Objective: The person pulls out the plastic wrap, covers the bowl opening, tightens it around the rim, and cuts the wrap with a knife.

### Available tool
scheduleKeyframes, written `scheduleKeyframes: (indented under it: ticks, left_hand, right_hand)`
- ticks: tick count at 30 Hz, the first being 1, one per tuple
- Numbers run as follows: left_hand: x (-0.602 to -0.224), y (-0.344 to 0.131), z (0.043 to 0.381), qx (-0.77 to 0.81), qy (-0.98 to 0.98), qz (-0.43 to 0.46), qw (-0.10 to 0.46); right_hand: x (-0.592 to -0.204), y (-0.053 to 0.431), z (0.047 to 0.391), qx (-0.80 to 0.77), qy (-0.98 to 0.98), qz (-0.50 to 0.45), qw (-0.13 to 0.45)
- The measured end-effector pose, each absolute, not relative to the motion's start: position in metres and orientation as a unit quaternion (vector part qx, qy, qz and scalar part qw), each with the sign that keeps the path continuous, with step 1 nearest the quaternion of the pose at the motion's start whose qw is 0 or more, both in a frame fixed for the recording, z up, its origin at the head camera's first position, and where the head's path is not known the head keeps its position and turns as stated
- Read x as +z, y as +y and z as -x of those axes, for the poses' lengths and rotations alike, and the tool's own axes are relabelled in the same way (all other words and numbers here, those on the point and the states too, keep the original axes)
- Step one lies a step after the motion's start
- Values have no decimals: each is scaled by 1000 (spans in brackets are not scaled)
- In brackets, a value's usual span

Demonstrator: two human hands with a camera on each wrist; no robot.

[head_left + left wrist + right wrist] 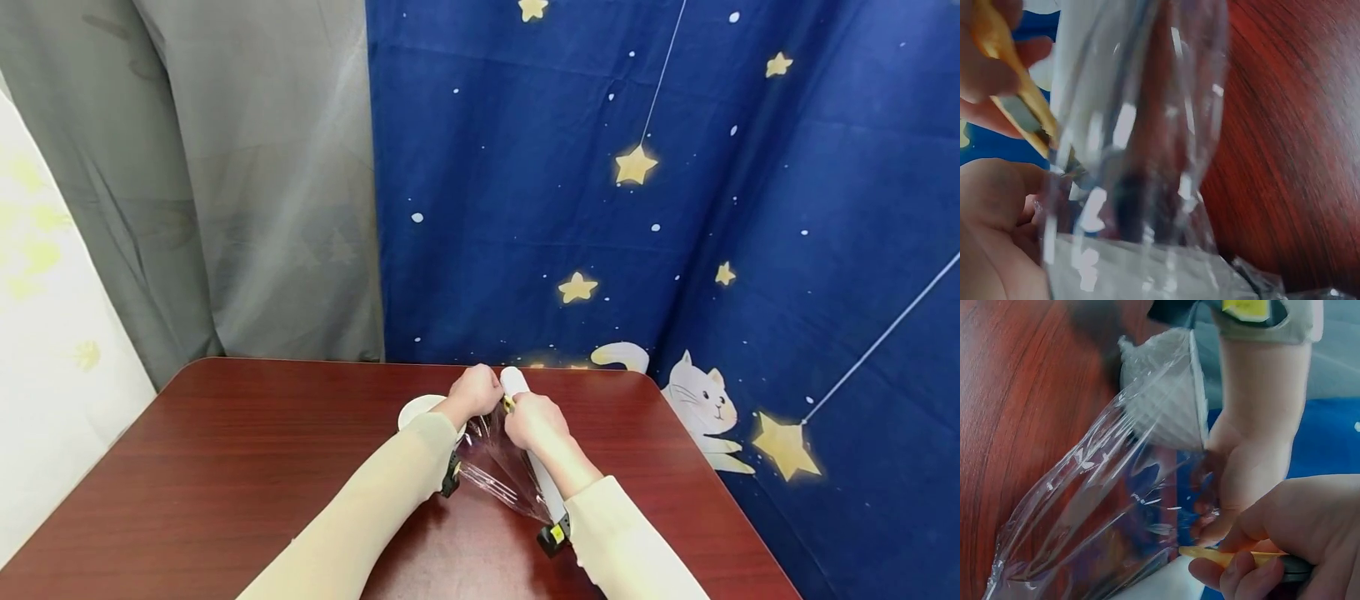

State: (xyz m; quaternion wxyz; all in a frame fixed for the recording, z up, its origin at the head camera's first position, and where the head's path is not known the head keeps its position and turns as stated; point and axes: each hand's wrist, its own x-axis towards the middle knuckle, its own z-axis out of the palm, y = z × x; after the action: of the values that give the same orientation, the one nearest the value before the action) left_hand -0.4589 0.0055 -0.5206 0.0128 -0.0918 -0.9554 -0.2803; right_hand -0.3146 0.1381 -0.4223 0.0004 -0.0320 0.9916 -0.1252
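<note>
My right hand [538, 421] grips a yellow utility knife [1029, 109] and lies over a long white roll [551, 487] of cling film. The knife's tip touches the edge of the film next to the roll. My left hand [477, 390] pinches the far edge of the stretched clear film [498, 458], close to the knife. A white bowl [1163, 400] with an embossed diamond pattern stands left of the roll, partly behind my left wrist. Film runs from the roll over the bowl, wrinkled and shiny.
Everything lies near the far edge of a dark red wooden table [300, 450]. A grey curtain [277, 208] and a blue starry curtain [510, 167] hang behind it. A black wrist camera [553, 537] sits beside the roll's near end.
</note>
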Motion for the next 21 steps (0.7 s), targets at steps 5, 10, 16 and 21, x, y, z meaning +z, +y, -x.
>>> scheduleKeyframes:
  ticks: [5,10,16,21]
  left_hand:
    - [-492,5,429,-293,-951,94,28]
    - [-514,-3,453,-280,-958,65,22]
    - [-525,-9,469,-266,-964,15,-3]
    - [-507,-8,450,-278,-960,27,17]
  right_hand:
    - [-430,141,324,-142,989,29,6]
    - [-432,147,325,-162,986,35,-8]
    - [-421,153,318,-169,984,41,-36]
    - [-415,152,316,-151,987,44,-33]
